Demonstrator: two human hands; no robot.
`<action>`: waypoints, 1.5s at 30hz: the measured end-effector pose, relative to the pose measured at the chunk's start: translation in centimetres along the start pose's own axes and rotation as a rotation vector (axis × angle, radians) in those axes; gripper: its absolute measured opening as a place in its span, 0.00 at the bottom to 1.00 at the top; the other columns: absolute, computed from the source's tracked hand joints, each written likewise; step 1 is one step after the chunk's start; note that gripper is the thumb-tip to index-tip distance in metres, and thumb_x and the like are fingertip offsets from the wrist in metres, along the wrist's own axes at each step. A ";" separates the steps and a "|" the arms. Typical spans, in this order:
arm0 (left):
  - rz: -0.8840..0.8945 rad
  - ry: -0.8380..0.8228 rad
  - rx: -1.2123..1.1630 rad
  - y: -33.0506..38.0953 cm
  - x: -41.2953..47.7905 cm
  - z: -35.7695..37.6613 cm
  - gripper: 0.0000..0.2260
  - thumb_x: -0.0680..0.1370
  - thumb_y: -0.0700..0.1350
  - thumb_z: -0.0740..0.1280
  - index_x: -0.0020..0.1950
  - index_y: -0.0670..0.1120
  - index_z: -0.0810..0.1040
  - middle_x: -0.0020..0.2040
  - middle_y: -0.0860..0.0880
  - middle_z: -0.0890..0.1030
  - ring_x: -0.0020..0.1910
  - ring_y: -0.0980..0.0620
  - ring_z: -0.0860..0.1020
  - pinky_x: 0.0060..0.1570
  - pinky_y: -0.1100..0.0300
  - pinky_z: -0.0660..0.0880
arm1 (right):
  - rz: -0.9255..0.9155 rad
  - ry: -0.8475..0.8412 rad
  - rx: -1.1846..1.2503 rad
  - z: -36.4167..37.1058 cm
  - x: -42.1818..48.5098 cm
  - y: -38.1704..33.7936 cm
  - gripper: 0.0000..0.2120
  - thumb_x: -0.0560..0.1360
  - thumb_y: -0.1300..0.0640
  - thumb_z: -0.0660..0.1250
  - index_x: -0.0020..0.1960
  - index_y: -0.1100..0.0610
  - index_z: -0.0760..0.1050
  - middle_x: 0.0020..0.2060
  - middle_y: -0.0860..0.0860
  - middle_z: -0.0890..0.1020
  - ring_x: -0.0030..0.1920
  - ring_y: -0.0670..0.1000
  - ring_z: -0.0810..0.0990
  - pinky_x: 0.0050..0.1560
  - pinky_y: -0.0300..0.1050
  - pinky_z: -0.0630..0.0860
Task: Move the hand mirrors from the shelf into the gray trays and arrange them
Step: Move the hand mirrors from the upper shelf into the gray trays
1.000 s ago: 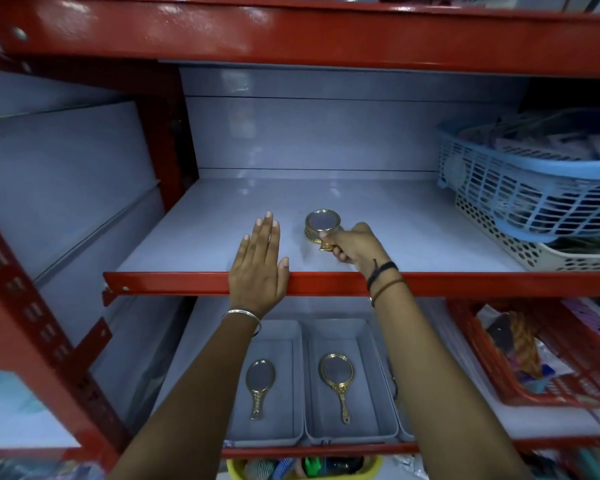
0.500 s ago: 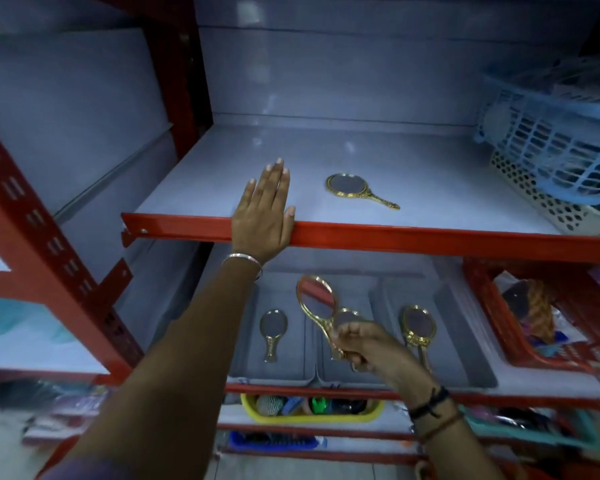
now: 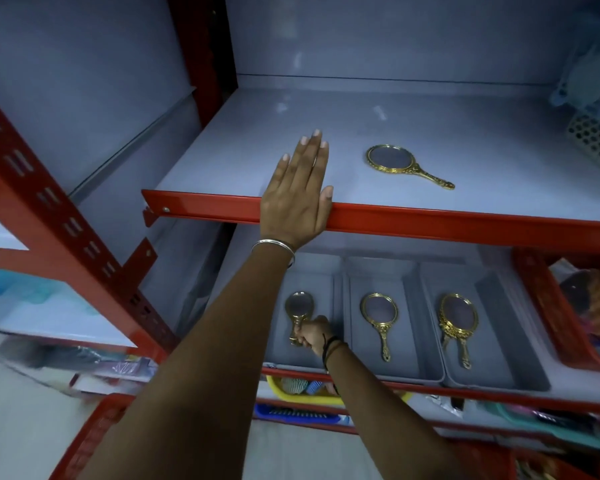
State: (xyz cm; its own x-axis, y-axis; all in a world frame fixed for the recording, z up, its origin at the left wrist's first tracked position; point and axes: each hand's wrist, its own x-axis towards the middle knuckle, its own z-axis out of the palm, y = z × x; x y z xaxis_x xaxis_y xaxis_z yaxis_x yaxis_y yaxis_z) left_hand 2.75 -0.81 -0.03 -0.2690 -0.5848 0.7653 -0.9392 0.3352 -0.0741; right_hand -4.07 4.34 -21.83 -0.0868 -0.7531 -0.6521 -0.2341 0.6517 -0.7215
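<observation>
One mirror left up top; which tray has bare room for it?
Middle tray: bare floor either side of its single mirror. Right tray is crowded with stacked mirrors. Left tray is occupied by the right hand gripping a mirror.

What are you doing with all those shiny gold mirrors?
A person is sorting hand mirrors into gray trays. The right hand grips the handle of a small mirror in the left tray. The left hand lies flat on the red edge of the upper shelf. The middle tray holds one mirror, and the right tray holds what look like two overlapping ones. One mirror is still on the shelf above.
</observation>
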 end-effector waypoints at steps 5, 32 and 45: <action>0.008 -0.009 0.012 -0.1 0.0 -0.1 0.25 0.76 0.48 0.52 0.71 0.39 0.68 0.71 0.43 0.71 0.71 0.47 0.70 0.70 0.56 0.56 | -0.006 0.056 -0.089 0.3 2.1 1.3 0.05 0.70 0.61 0.68 0.44 0.63 0.75 0.26 0.54 0.74 0.24 0.50 0.71 0.22 0.37 0.65; -0.044 -0.133 -0.009 0.3 0.1 -1.0 0.26 0.76 0.48 0.52 0.71 0.39 0.67 0.72 0.43 0.70 0.71 0.47 0.70 0.69 0.55 0.58 | -0.449 0.877 -0.924 -20.4 -11.2 -20.9 0.14 0.74 0.65 0.61 0.59 0.63 0.74 0.59 0.61 0.77 0.62 0.61 0.73 0.64 0.54 0.68; -0.053 -0.136 -0.018 0.4 0.1 -1.1 0.26 0.76 0.48 0.52 0.72 0.39 0.65 0.73 0.42 0.69 0.71 0.46 0.69 0.70 0.55 0.57 | -0.532 0.179 0.110 -22.8 -18.0 -20.2 0.06 0.74 0.59 0.69 0.40 0.60 0.75 0.34 0.53 0.76 0.35 0.49 0.73 0.36 0.40 0.73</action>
State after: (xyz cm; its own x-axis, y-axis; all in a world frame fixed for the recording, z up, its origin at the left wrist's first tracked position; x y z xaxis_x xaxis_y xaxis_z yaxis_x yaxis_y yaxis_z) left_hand 2.61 0.10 0.76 -0.2463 -0.6963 0.6742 -0.9493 0.3135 -0.0231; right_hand -19.85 2.69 9.81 -0.1494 -0.9774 -0.1498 -0.1887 0.1769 -0.9660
